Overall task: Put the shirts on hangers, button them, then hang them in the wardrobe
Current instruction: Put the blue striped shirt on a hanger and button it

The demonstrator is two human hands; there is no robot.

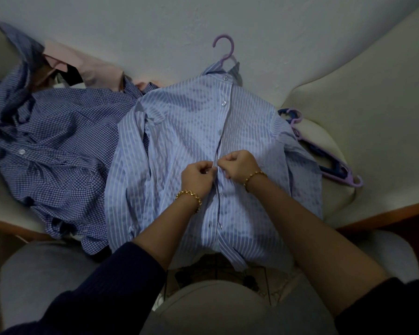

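A light blue striped shirt (191,131) lies front-up on a cream sofa seat, on a purple hanger (224,48) whose hook sticks out past the collar. The two upper buttons are closed. My left hand (197,176) and my right hand (240,165) meet at the placket in the middle of the shirt. Each pinches one edge of the front there, fingers curled. Below my hands the front hangs open, with buttons showing along the edge.
A dark blue checked shirt (58,146) lies crumpled to the left, with a pink garment (82,66) behind it. Spare purple and blue hangers (324,163) lie on the sofa (348,93) at the right. A wooden edge runs along the sofa front.
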